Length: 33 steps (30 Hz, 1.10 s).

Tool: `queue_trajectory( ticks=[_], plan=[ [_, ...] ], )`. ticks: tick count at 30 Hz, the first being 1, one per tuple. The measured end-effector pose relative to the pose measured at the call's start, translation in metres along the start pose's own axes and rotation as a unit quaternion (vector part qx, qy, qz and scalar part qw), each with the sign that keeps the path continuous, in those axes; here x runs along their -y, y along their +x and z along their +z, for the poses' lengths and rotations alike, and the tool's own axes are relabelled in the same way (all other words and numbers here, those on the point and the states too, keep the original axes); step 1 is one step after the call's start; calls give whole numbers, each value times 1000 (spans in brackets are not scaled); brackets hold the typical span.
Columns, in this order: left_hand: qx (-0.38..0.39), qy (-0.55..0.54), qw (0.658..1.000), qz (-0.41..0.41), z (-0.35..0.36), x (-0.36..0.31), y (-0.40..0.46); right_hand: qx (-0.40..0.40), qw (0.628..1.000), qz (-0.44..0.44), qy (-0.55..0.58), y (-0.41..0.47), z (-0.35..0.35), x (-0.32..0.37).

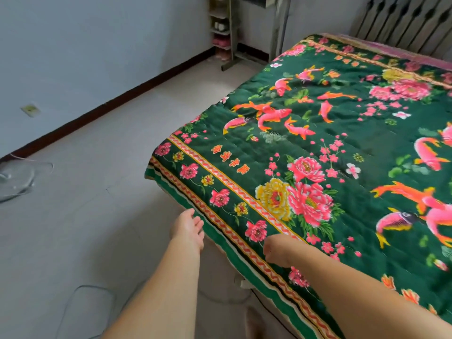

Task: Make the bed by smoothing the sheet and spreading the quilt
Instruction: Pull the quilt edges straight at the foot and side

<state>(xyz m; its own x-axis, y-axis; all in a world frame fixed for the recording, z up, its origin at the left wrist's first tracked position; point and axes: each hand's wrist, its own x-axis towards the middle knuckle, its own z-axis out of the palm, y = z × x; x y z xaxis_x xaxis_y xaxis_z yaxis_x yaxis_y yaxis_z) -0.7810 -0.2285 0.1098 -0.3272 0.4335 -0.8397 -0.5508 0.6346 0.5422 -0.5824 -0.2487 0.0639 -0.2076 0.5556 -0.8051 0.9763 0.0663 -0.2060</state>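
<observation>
Loosely opened, the left hand (189, 227) hung at the near edge of the quilt (342, 148), palm turned up and fingers relaxed just beside the green border, holding nothing; whether the fingertips actually touched the cloth could not be told. The right hand (277, 250) lay on top of the quilt's patterned border a little farther in, its fingers curled under, and whether they pinched the fabric could not be made out. The quilt itself was spread flat across the bed, dark green with pink and yellow peonies, orange-pink fish and a zigzag band along the edge, its near side draping over the mattress. At the far end a strip of pink bedding (401, 51) showed beyond the quilt, in front of a dark slatted headboard (403, 18). Pale floor tiles (110, 167) ran along the bed's left side to a white wall (73, 45) with a dark skirting board, and a shoe rack (221, 28) stood in the far corner.
</observation>
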Motion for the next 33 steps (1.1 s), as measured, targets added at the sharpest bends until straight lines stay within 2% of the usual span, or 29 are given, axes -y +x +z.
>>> queue_trajectory(
  ticks=[5,9,16,21,25,29,33],
  plan=[
    [-27,13,1000,-9,-4,-28,41,13,999,-33,-19,36,-27,30],
    [-34,29,999,-15,-2,-57,79,17,1000,-20,-5,65,-51,46],
    [4,82,996,-24,19,-126,179,-8,999,10,41,149,-106,80],
    [22,131,987,-96,32,-192,271,-16,988,62,139,237,-130,126],
    [-18,131,982,-136,25,-239,355,-6,976,108,187,312,-153,167],
    [-88,162,965,-184,14,-255,422,37,969,147,193,359,-161,183],
    [-87,199,949,-228,20,-254,459,84,965,185,164,374,-161,192]
  ],
)
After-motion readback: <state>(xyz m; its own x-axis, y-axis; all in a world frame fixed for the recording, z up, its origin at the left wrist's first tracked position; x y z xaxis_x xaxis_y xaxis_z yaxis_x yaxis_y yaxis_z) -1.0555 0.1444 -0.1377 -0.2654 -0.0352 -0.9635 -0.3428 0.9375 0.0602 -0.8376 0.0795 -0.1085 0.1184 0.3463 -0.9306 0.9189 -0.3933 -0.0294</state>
